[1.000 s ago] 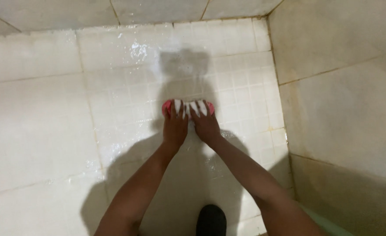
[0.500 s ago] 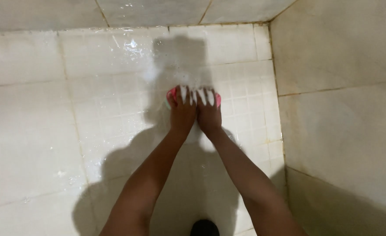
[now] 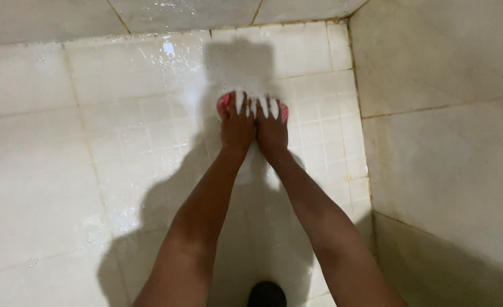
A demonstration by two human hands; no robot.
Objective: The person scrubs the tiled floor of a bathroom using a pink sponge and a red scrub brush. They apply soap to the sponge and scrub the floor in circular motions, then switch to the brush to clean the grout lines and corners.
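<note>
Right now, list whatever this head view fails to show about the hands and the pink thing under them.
- Pink scrubber: only its two ends show; the left hand and right hand cover its middle, so its shape and bristles stay hidden.
- Fingertips: coated in white foam, so the grip cannot be read.
- Dark object: cut off by the bottom edge; its kind is unclear.
- Wet tiled floor: shadow and foam hide any dirt near the hands.

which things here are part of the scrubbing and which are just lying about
In use:
- left hand and right hand, side by side, pressing on the pink scrub brush
- white soap foam over the fingers
- wet tiled floor

Not in use:
- dark object at the bottom edge
- tiled wall
</note>
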